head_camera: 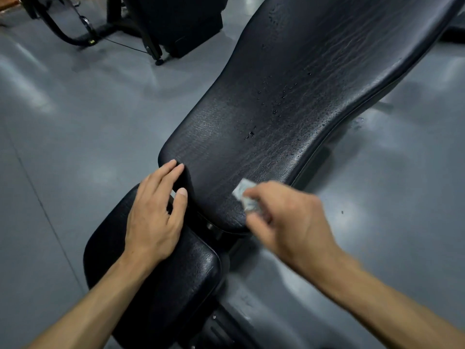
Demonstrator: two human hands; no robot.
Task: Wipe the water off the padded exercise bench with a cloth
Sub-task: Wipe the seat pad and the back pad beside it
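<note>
Bunching the small, soft cloth (245, 197) in curled fingers at the bench (289, 84) pad's near end, the right hand (284, 217) holds it, while the flat left hand (156, 212) steadies the slick, firm padding.

Grained glossy black bench padding (289, 102), smooth grey floor (75, 122)

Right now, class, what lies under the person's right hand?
A small grey cloth, bunched in the right hand, pressed on the bench's back pad. The hand covers most of the cloth, so its full shape stays hidden.
</note>
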